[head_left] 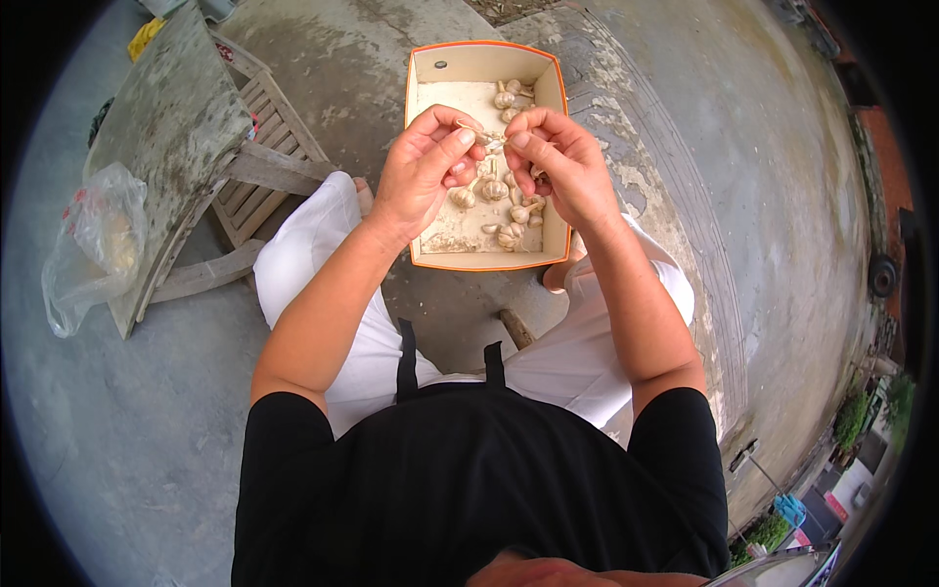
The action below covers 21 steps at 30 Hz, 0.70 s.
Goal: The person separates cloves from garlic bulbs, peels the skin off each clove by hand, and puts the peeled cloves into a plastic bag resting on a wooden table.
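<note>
Above a cardboard box [455, 94] with an orange rim, both my hands come together on a small piece of garlic [493, 141]. My left hand [429, 158] pinches its left end between thumb and forefinger. The other end is between the thumb and forefinger of my right hand [561, 161]. Inside the cream-coloured box lie several garlic bulbs with stalks, among them one bulb [495, 191] below my hands and another bulb [510, 235] near the front wall. Loose cloves lie next to them. My right fingers hide some of the garlic beneath.
To the left stands a worn, stained tabletop [172, 110] with a clear plastic bag [110, 242] at its near end. A slatted wooden chair [264, 121] is partly under it. My white-trousered knees flank the box on the concrete ground [330, 95]. A dark round object [440, 64] marks the box's far wall.
</note>
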Each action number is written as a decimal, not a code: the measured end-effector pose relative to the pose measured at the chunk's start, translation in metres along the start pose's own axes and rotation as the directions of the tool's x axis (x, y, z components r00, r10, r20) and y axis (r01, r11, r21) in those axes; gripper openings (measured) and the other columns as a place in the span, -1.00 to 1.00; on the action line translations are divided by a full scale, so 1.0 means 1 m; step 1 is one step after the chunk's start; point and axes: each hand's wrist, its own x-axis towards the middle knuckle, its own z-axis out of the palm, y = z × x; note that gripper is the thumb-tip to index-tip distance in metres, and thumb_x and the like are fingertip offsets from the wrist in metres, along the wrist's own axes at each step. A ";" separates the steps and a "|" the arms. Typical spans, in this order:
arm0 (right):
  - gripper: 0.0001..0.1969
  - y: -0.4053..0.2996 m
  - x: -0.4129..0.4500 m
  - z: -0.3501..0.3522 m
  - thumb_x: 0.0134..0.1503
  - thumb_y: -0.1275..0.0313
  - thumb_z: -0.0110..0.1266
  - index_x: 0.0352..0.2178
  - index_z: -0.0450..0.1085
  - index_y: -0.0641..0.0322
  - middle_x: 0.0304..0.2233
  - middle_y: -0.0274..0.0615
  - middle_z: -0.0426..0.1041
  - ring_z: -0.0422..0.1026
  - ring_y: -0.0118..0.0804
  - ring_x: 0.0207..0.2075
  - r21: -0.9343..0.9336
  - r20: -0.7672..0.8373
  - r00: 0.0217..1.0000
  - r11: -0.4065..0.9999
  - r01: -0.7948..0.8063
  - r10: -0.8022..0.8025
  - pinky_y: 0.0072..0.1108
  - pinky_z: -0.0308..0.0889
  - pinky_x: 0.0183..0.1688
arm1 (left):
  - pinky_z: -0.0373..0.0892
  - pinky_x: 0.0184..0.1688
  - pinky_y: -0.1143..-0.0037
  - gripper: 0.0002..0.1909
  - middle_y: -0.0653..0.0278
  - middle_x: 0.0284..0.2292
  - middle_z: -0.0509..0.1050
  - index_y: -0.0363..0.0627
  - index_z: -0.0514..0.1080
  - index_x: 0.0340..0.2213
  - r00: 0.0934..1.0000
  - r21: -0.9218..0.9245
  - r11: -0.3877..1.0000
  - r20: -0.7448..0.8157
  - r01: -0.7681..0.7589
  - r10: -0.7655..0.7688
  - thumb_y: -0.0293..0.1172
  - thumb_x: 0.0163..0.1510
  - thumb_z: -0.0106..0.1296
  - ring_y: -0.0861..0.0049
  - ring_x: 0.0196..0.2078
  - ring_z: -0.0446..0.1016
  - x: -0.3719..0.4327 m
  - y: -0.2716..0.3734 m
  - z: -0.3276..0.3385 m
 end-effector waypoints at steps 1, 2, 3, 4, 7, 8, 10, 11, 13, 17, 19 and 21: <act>-0.85 0.001 0.000 -0.001 0.13 0.38 0.02 -0.38 0.33 0.27 -0.61 -0.38 0.34 0.25 -0.63 -0.68 -0.057 0.014 1.000 0.998 0.013 -0.012 -0.77 -0.01 -0.68 | 0.11 -0.53 0.72 -0.92 0.31 -0.50 0.37 -0.16 0.34 -0.33 1.000 0.030 0.999 -0.002 -0.023 0.023 -0.44 0.13 -0.07 0.78 -0.54 0.16 0.000 0.000 0.000; -0.85 0.002 0.000 0.000 0.13 0.38 0.02 -0.38 0.33 0.27 -0.61 -0.38 0.34 0.25 -0.63 -0.68 -0.057 0.013 1.000 0.998 0.014 -0.013 -0.77 -0.01 -0.68 | 0.11 -0.53 0.72 -0.92 0.31 -0.50 0.37 -0.16 0.34 -0.33 1.000 0.030 0.999 -0.001 -0.022 0.022 -0.44 0.13 -0.07 0.78 -0.54 0.16 0.000 0.000 0.000; -0.84 0.004 -0.001 0.001 0.12 0.37 0.02 -0.40 0.33 0.26 -0.62 -0.39 0.32 0.24 -0.63 -0.69 -0.092 0.019 1.000 0.996 -0.001 0.003 -0.77 -0.03 -0.69 | 0.14 -0.52 0.72 -0.91 0.33 -0.50 0.37 -0.16 0.34 -0.33 0.998 0.071 0.996 0.012 -0.056 0.055 -0.44 0.12 -0.04 0.78 -0.53 0.19 0.000 0.000 0.000; -0.84 0.005 -0.001 0.002 0.11 0.36 0.03 -0.41 0.34 0.24 -0.64 -0.39 0.31 0.23 -0.62 -0.69 -0.128 0.024 1.000 0.992 -0.016 0.019 -0.77 -0.06 -0.69 | 0.17 -0.50 0.73 -0.90 0.35 -0.49 0.37 -0.16 0.34 -0.33 0.996 0.111 0.990 0.026 -0.090 0.088 -0.44 0.11 -0.01 0.79 -0.52 0.22 0.000 -0.001 0.000; -0.84 0.003 -0.002 0.003 0.11 0.36 0.03 -0.41 0.35 0.26 -0.65 -0.40 0.30 0.23 -0.62 -0.69 -0.151 0.055 0.998 0.988 -0.026 0.034 -0.77 -0.02 -0.68 | 0.20 -0.47 0.73 -0.89 0.39 -0.50 0.38 -0.20 0.35 -0.32 0.987 0.272 0.949 0.067 -0.158 0.146 -0.46 0.10 0.00 0.79 -0.51 0.25 -0.001 0.001 -0.002; -0.84 0.003 -0.002 0.002 0.11 0.36 0.03 -0.41 0.35 0.26 -0.65 -0.40 0.30 0.23 -0.62 -0.69 -0.151 0.054 0.998 0.988 -0.026 0.035 -0.77 -0.02 -0.68 | 0.20 -0.47 0.73 -0.89 0.39 -0.50 0.38 -0.20 0.35 -0.32 0.987 0.272 0.949 0.067 -0.157 0.145 -0.46 0.10 0.00 0.79 -0.51 0.25 -0.002 0.001 -0.002; -0.81 0.003 -0.002 0.001 0.10 0.36 0.05 -0.48 0.37 0.30 -0.63 -0.37 0.32 0.25 -0.63 -0.67 -0.167 0.067 0.994 0.983 -0.078 0.090 -0.75 0.13 -0.65 | 0.23 -0.48 0.71 -0.92 0.42 -0.52 0.39 -0.22 0.37 -0.34 0.963 0.472 0.840 0.109 -0.269 0.247 -0.49 0.09 0.00 0.79 -0.52 0.27 -0.002 0.000 -0.002; -0.81 0.004 -0.003 0.001 0.10 0.36 0.05 -0.48 0.37 0.30 -0.63 -0.37 0.32 0.25 -0.63 -0.67 -0.167 0.066 0.994 0.983 -0.079 0.091 -0.75 0.13 -0.65 | 0.23 -0.48 0.71 -0.92 0.42 -0.52 0.39 -0.22 0.37 -0.34 0.963 0.471 0.840 0.110 -0.268 0.246 -0.49 0.09 0.00 0.79 -0.52 0.27 -0.002 -0.001 -0.001; -0.81 0.006 -0.004 0.005 0.12 0.38 -0.01 -0.47 0.35 0.31 -0.64 -0.37 0.32 0.24 -0.63 -0.68 -0.166 0.078 0.990 0.981 -0.102 0.116 -0.75 0.13 -0.65 | 0.26 -0.50 0.68 -0.96 0.38 -0.54 0.39 -0.22 0.39 -0.38 0.893 0.643 0.641 0.167 -0.420 0.418 -0.53 0.07 0.00 0.75 -0.55 0.30 0.000 -0.005 0.001; -0.82 0.012 -0.005 0.012 0.14 0.39 -0.06 -0.46 0.32 0.31 -0.65 -0.37 0.30 0.22 -0.63 -0.69 -0.121 0.062 0.990 0.986 -0.117 0.125 -0.74 0.12 -0.66 | 0.29 -0.51 0.64 -0.98 0.33 -0.54 0.39 -0.22 0.39 -0.42 0.849 0.756 0.463 0.227 -0.462 0.477 -0.55 0.05 0.00 0.70 -0.55 0.34 -0.002 -0.002 0.005; -0.83 0.014 -0.005 0.015 0.15 0.42 -0.11 -0.47 0.29 0.31 -0.66 -0.38 0.26 0.19 -0.62 -0.72 -0.016 0.065 0.988 0.990 -0.140 0.141 -0.74 0.09 -0.68 | 0.30 -0.50 0.62 -0.96 0.28 -0.54 0.39 -0.23 0.40 -0.41 0.826 0.780 0.407 0.236 -0.476 0.513 -0.58 0.02 0.01 0.63 -0.55 0.36 -0.002 -0.001 0.010; -0.84 0.019 -0.006 0.016 0.15 0.43 -0.13 -0.48 0.28 0.30 -0.67 -0.38 0.24 0.18 -0.62 -0.72 0.011 0.064 0.990 0.992 -0.127 0.126 -0.74 0.07 -0.70 | 0.30 -0.50 0.61 -0.95 0.28 -0.54 0.38 -0.23 0.40 -0.40 0.796 0.792 0.337 0.284 -0.509 0.535 -0.59 0.02 0.01 0.60 -0.55 0.36 -0.004 -0.003 0.010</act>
